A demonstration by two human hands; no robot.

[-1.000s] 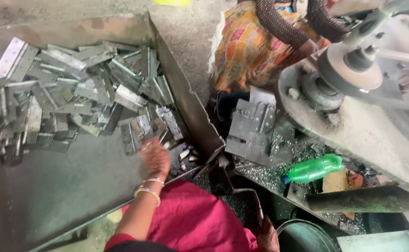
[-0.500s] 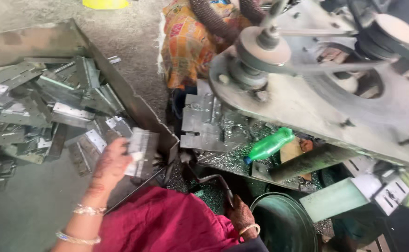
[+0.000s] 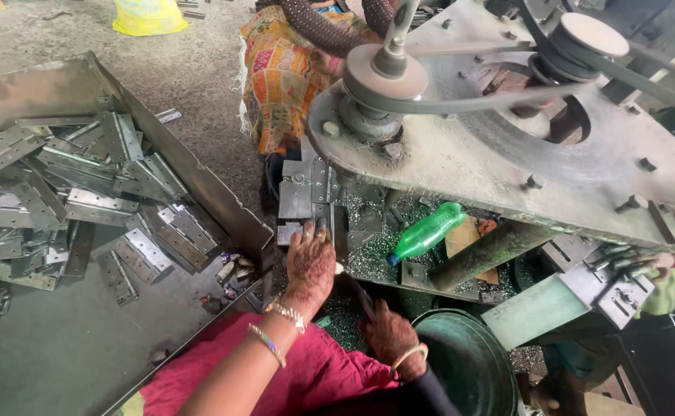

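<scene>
Big grey machine plate (image 3: 507,154) with two pulleys overhanging, blocking view beyond. Metal tray (image 3: 191,169) lying left, holding many hinges (image 3: 83,208), too many for counting. One dark bucket (image 3: 468,362), contents unclear. One green bottle (image 3: 427,231) lying among shavings. My left hand (image 3: 309,266) pressing fingers spread on hinge piece (image 3: 289,233) at fixture. My right hand (image 3: 387,335) closing around handle (image 3: 360,296).

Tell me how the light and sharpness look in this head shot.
Head view: soft, even daylight without hard shadows; pale glare on the metal hinges in the tray; left hand and green bottle fairly sharp; right hand sits in dimmer shade near the dark bucket.
</scene>
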